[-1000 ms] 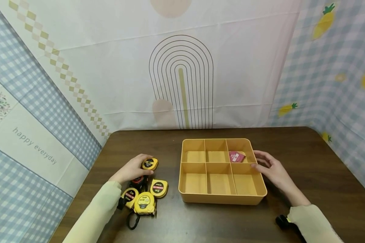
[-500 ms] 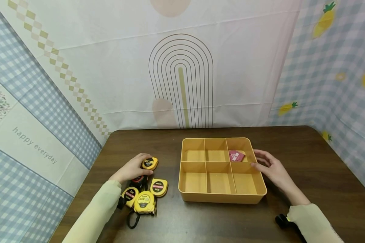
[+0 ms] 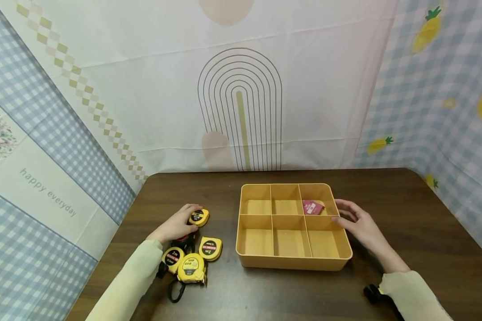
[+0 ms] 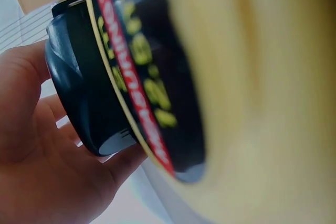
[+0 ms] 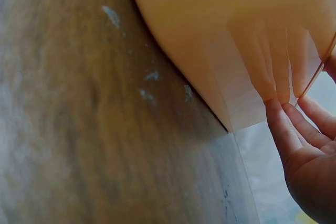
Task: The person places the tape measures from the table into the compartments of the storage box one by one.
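Note:
At the left, my left hand (image 3: pixel 179 224) holds the farthest yellow tape measure (image 3: pixel 200 218) between thumb and fingers. Under and in front of that hand sits a black tape measure (image 3: pixel 189 245) with a red ring, partly covered. Closest to the left wrist camera looms a yellow 2m tape measure (image 4: pixel 236 129), with the black one (image 4: pixel 79 77) beyond it. My right hand (image 3: pixel 363 226) grips the right side of the yellow divided box (image 3: pixel 293 263), thumb at the rim and fingers outside. A maroon piece (image 3: pixel 313 207) with a white label lies in its back right compartment.
Another 2m tape measure (image 3: pixel 210 248) lies right of the cluster. In front is a larger yellow tape measure (image 3: pixel 191 268) with a black wrist strap (image 3: pixel 176 292). The dark wooden table (image 3: pixel 273 294) meets a patterned cloth (image 3: pixel 313 111) behind.
The left thumb has drawn slightly left along the near side of the far yellow tape measure. The right hand and box stay put; the view shifts slightly.

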A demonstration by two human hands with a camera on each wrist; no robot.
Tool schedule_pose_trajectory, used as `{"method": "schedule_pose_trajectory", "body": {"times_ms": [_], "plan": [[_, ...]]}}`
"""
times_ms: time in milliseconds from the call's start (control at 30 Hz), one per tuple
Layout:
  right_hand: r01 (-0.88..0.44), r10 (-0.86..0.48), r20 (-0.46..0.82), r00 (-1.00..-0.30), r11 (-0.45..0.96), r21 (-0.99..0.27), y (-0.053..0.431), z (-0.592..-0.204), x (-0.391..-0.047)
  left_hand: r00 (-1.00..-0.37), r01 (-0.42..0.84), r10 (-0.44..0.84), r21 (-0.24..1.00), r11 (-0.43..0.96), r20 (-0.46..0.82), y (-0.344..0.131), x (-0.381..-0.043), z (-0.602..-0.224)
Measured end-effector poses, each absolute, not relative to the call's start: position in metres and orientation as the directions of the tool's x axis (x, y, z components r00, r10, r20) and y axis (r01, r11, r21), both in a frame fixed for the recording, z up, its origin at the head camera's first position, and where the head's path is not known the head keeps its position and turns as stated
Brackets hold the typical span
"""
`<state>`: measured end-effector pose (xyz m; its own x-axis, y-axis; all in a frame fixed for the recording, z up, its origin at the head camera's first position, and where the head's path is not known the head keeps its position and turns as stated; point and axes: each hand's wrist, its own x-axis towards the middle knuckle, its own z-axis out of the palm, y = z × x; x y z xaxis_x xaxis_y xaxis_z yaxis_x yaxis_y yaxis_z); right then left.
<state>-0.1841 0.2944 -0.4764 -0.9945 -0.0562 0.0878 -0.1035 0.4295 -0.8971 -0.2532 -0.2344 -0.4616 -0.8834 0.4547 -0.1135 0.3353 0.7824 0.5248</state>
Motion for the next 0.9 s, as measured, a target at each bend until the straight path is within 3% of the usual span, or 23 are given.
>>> {"method": "schedule_pose_trajectory", "body": {"times_ms": [900], "plan": [[-0.11, -0.049, 0.099, -0.994, 0.405, -0.908, 0.295, -0.479, -0.184, -0.906, 0.281, 0.401, 0.515, 0.81, -0.137, -0.2299, -0.2539, -0.4665]]}}
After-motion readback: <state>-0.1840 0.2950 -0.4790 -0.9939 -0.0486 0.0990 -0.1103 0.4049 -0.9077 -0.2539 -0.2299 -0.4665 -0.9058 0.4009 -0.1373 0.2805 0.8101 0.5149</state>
